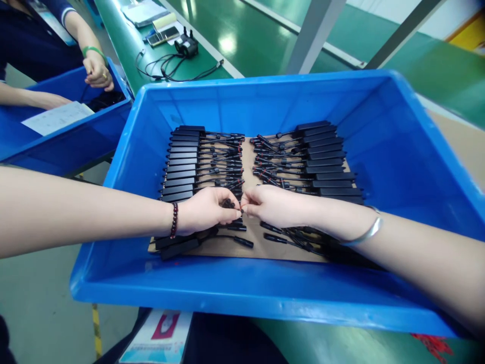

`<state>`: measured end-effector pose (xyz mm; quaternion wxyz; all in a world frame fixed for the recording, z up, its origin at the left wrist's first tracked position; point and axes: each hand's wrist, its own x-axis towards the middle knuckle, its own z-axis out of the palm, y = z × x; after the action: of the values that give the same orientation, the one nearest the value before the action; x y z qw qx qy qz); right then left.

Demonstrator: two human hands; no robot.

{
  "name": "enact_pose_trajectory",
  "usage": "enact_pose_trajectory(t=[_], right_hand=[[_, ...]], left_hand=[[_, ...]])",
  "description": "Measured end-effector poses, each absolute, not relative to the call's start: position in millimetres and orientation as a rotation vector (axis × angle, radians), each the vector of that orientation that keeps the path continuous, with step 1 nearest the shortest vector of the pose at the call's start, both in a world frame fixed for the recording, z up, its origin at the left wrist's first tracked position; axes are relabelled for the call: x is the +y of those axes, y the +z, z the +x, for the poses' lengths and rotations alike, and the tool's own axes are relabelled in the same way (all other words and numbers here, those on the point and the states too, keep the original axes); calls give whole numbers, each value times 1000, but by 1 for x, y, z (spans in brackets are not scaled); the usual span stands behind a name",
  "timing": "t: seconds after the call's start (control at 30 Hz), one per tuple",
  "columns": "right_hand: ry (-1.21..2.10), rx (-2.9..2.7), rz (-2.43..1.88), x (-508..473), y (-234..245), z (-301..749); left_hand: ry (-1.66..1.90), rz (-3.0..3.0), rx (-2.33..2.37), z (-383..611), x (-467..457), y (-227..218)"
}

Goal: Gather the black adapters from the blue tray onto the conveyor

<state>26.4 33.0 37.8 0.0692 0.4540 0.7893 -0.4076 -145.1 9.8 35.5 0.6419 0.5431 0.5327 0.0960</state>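
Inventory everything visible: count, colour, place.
large bin: one, blue, centre
cardboard: one, brown, bin floor
corded boxes: many, black, two rows on cardboard
second bin: one, blue, upper left
sheet: one, white, in second bin
tabletop: one, green, upper left
phone: one, dark, on tabletop
papers: several, white, yellow, beside phone
corded device: one, black, beside phone
person: one, navy, upper left
badges: two, pale, bottom, upper left
bracelet: one, dark, left wrist
bangle: one, silver, right wrist
left hand: one, bare, inside bin
right hand: one, bare, inside bin

Left hand: pinches black cable
Right hand: at cable's tip
Blue bin: two rows, black adapters
Green bench: phone
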Motion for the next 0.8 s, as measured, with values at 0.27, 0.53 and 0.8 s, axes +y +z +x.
enact_pose_trajectory(t=[0.27,0.53,0.8], right_hand=[[-1251,2471,1443,42,42,34],[-1264,2507,1427,38,42,30],[-1287,2516,1442,37,41,29]], left_hand=[[169,1322,1217,-146,10,33],[160,1286,1279,-145,7,33],[201,1202,1281,-145,10,28]])
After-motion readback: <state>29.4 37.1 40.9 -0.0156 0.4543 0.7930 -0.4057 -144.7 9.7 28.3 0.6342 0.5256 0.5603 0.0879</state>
